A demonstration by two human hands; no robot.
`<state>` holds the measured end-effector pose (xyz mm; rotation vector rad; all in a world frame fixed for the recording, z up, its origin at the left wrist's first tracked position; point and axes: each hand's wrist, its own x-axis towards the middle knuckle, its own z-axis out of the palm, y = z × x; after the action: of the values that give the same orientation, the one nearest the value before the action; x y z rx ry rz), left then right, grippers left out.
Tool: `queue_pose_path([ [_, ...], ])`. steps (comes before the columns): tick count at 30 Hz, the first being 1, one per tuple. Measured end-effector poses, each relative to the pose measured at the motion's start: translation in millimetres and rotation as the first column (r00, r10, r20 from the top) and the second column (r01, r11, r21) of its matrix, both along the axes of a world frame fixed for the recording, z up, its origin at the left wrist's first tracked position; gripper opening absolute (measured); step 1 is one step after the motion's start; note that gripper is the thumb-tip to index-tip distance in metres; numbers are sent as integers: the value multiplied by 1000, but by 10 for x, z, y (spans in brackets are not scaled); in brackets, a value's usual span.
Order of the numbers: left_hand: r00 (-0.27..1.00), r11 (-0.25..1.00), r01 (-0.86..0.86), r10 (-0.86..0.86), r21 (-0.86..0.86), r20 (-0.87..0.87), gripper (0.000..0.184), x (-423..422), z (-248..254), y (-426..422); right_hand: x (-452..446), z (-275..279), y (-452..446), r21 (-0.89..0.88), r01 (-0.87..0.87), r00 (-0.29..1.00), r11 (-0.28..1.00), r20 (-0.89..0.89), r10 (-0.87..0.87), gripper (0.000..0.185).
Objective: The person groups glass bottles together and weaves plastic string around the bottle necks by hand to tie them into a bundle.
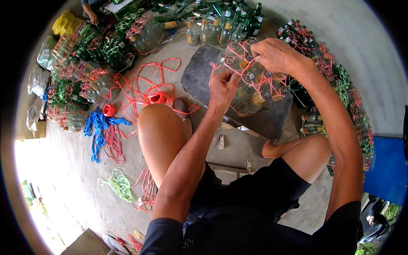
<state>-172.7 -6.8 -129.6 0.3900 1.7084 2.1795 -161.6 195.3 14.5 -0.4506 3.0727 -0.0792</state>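
Observation:
Several clear glass bottles point(253, 102) stand bunched on a dark slab point(197, 74), with pink strapping point(258, 87) laced round and between their necks. My left hand point(224, 87) is at the near left side of the bunch, its thumb and fingers pinched on the pink strap beside a bottle mouth. Over the far right side of the bunch, my right hand point(272, 54) is closed on another stretch of the strap, fingertips near the bottle necks. The strap runs between both hands across the bottle tops.
Loose pink strap point(149, 79) tangles on the floor at left, near blue strips point(97, 129) and green cord point(119, 185). Tied bottle bundles point(68, 91) line the left and right walls. Loose bottles point(192, 34) stand behind the slab. Another person's hand point(93, 18) shows at top left.

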Motion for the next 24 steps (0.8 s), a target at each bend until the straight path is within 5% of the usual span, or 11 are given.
queue_pose_path([
  [24, 997, 998, 33, -36, 50, 65, 19, 8, 108, 17, -94, 36, 5, 140, -72, 993, 988, -83, 84, 9],
])
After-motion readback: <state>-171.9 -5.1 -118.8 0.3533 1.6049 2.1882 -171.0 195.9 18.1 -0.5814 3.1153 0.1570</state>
